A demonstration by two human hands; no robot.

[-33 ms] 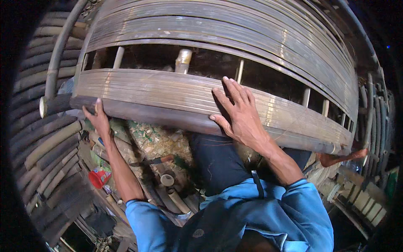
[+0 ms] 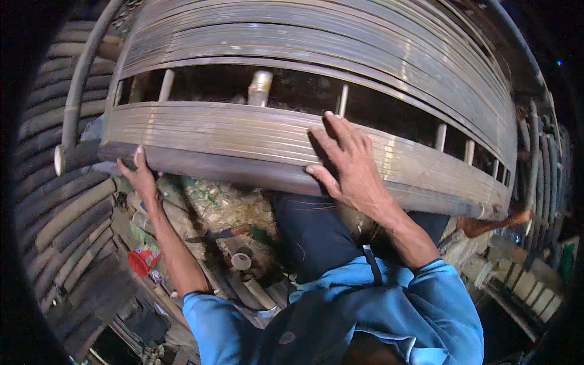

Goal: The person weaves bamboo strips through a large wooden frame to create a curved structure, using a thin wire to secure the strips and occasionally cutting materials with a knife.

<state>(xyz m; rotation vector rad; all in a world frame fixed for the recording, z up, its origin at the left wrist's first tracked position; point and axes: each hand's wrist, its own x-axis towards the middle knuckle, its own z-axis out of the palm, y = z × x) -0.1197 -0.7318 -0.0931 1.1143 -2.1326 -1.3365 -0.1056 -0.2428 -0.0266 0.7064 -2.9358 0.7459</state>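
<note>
In front of me spans a slatted bench top [image 2: 255, 161] of split bamboo strips, with a dark rounded pole along its near edge. My right hand [image 2: 350, 158] lies palm down on the near band of slats, its fingers stretched and slightly apart, the thumb toward the pole. At the pole's left end is my left hand [image 2: 143, 179]; its thumb and forefinger are spread and a fingertip touches the pole's edge. The other left fingers are partly hidden. Neither hand holds anything that I can see. Beyond the near band runs a dark gap crossed by several bamboo supports [image 2: 260, 88].
Below lie wood chips [image 2: 228, 207], a tool with a wooden handle [image 2: 240, 230], a cut bamboo tube [image 2: 241, 261] and a red container [image 2: 141, 261]. Bamboo poles [image 2: 67, 128] form the floor at left. A curved reddish-brown thing [image 2: 496, 225] sits under the bench's right end.
Both hands keep nearly the same places on the bench. The whole view has shifted very slightly, and the right fingers look a little more raised or blurred.
</note>
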